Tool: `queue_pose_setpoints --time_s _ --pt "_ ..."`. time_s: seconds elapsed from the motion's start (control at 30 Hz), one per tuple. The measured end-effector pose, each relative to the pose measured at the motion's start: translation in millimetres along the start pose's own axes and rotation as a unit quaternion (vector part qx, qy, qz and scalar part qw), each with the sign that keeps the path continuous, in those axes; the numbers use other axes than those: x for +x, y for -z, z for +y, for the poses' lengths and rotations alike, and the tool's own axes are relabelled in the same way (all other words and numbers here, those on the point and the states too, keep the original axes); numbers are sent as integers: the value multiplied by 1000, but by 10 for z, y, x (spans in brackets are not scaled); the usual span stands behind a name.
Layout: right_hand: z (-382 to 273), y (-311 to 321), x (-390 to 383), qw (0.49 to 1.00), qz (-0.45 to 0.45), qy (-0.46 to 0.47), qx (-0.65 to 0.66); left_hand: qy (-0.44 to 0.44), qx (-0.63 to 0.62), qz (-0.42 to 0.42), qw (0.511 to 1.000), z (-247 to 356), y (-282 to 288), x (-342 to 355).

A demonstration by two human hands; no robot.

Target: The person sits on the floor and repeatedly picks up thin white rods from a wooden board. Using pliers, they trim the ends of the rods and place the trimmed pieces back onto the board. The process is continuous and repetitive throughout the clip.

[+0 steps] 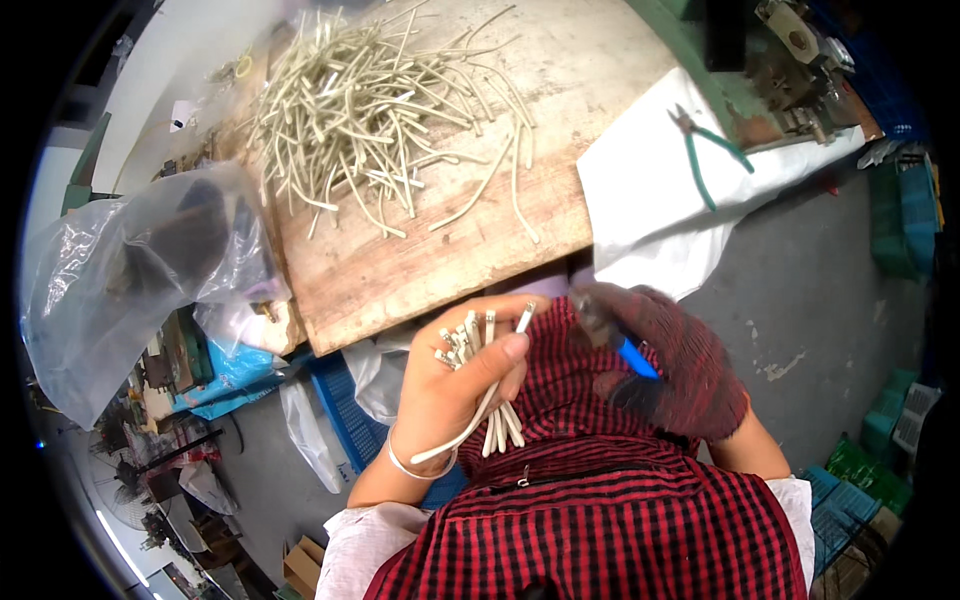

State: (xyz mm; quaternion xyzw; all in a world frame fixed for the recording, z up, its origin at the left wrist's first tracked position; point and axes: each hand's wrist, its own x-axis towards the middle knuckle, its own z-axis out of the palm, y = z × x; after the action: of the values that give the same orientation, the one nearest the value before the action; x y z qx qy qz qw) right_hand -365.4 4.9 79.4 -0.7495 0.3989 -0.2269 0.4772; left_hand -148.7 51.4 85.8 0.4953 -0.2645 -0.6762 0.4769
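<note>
Above my lap, my left hand (455, 385) is closed around a small bundle of cream-coloured cords (503, 428). Their end pieces fan out above the fingers, and one cord with a white end (524, 320) is pinched apart between thumb and forefinger. My right hand (690, 360), in a dark knitted glove, grips a blue-handled hand tool (637, 358). Its grey metal head sits a short way right of the pinched cord, not touching it; the head is blurred, so its exact kind is unclear. A large loose heap of similar cords (350, 120) lies on the wooden table (400, 270).
Green-handled pliers (706, 150) rest on a white sheet (640, 200) right of the table. A clear plastic bag (90, 290) hangs at the left. Green machinery (750, 100) stands at the far right, with blue and green crates (845, 510) on the floor lower right.
</note>
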Motion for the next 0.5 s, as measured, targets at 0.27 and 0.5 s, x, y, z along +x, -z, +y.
queue_pose_setpoints --time_s 0.27,0.5 --pt "-194 156 -29 963 26 87 -253 79 33 -20 996 205 -79 -54" --pt "-360 481 16 882 -83 183 -426 149 149 -94 973 346 -42 -21"
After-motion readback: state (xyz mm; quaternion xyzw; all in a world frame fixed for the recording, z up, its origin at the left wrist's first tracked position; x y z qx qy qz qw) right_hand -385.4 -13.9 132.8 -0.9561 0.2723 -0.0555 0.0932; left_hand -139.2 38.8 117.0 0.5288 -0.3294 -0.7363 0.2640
